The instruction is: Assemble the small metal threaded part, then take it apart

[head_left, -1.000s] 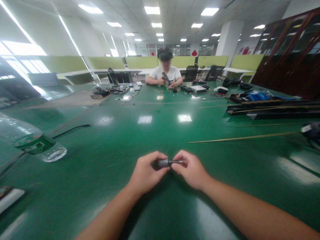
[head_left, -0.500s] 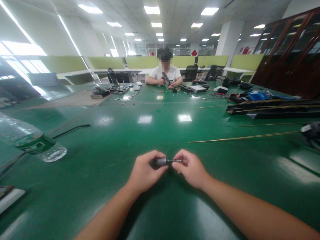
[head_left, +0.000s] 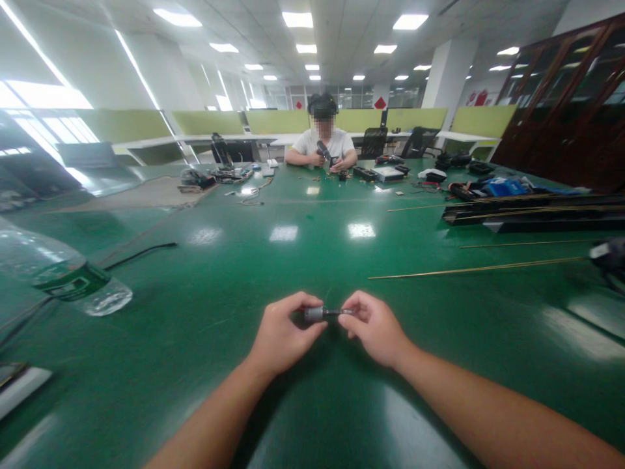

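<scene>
Just above the green table [head_left: 205, 312], both my hands pinch one small metal part [head_left: 319, 313]: a grey cylinder with a thin dark shaft sticking out to the right. My left hand [head_left: 283, 335] has its fingers curled round the grey cylinder end. My right hand [head_left: 374, 329] grips the dark shaft end between thumb and fingertips. The two hands almost touch, with the part bridging them.
A clear plastic bottle [head_left: 68, 277] with a green label lies at the left, beside a black cable [head_left: 139, 251]. Thin brass rods [head_left: 473, 268] and long black rails [head_left: 532, 213] lie at the right. Across the table a person [head_left: 322, 146] works among scattered parts.
Both hands with the part have shifted slightly away from me over the table; the grip stays the same.
</scene>
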The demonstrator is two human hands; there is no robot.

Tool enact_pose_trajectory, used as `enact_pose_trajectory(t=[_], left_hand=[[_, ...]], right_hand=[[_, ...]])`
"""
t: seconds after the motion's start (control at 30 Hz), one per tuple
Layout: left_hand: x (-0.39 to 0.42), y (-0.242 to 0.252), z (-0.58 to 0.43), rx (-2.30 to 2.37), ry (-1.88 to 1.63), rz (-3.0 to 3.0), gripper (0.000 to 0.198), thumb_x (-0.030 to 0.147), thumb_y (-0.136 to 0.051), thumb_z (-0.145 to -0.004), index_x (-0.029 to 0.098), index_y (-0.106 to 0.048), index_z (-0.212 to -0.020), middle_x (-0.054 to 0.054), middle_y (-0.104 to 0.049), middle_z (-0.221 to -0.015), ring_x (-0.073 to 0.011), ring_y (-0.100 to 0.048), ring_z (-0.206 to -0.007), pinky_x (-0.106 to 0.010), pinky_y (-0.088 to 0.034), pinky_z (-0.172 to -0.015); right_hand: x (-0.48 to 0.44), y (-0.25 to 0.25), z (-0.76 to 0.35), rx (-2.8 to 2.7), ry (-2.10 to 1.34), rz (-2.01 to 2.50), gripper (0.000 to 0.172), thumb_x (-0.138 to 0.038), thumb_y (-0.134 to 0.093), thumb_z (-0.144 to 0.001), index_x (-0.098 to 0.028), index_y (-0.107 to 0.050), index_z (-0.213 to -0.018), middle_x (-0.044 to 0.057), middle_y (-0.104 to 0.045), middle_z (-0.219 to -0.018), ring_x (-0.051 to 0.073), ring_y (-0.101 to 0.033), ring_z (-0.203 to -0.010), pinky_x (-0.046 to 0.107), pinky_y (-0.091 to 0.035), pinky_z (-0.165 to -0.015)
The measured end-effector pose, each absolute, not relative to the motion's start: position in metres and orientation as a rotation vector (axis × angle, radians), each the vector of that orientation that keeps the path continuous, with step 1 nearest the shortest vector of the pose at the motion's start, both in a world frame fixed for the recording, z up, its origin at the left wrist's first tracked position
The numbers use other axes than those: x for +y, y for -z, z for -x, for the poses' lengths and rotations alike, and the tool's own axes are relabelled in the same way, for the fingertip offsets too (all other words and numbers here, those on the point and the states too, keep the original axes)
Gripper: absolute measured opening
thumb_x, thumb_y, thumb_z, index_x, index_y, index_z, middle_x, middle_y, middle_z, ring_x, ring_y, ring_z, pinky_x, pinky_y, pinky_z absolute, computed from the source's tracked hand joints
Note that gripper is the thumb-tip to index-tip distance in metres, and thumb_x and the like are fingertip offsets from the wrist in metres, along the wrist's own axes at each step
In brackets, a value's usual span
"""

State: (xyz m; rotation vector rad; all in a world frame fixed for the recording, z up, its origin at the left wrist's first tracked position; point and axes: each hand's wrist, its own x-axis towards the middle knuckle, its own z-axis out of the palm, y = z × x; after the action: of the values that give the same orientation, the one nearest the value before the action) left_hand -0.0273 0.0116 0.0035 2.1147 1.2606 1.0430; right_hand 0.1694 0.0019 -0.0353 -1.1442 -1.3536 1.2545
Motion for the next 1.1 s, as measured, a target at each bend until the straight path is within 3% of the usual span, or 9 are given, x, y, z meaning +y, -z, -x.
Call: enact_pose_trajectory(t=[0.8, 0.97, 1.1], left_hand=[[0.014, -0.005, 0.031, 1.306, -1.091, -2.111, 0.017, 0.026, -0.075, -0.072, 0.019, -0.07, -0.087, -0.004, -0.073, -0.087, -0.0203, -0.068, -0.08, -0.032, -0.053, -0.076], [0.021, -0.003, 0.035, 1.431, -1.106, -1.984, 0.025, 0.033, -0.078, -0.071, 0.018, -0.069, -0.09, -0.004, -0.073, -0.088, -0.0216, -0.069, -0.082, -0.034, -0.052, -0.079], [0.03, 0.002, 0.037, 1.486, -1.17, -1.759, 0.044, 0.045, -0.078, -0.072, 0.016, -0.065, -0.103, -0.006, -0.074, -0.09, -0.0226, -0.07, -0.083, -0.036, -0.053, -0.082]], right_hand=[[0.003, 0.033, -0.172, -1.262, -1.271, 1.114, 0.013, -0.027, -0.066, -0.078, -0.018, -0.057, -0.081, -0.003, -0.059, -0.06, 0.013, -0.057, -0.052, 0.026, -0.043, -0.055], [0.006, 0.032, -0.173, -1.071, -1.326, 0.952, 0.023, -0.038, -0.065, -0.082, -0.017, -0.056, -0.078, -0.002, -0.06, -0.063, 0.011, -0.054, -0.048, 0.024, -0.04, -0.05], [0.01, 0.034, -0.172, -0.904, -1.43, 0.897, 0.041, -0.053, -0.053, -0.089, -0.019, -0.051, -0.067, -0.003, -0.052, -0.049, 0.011, -0.046, -0.038, 0.023, -0.033, -0.04]])
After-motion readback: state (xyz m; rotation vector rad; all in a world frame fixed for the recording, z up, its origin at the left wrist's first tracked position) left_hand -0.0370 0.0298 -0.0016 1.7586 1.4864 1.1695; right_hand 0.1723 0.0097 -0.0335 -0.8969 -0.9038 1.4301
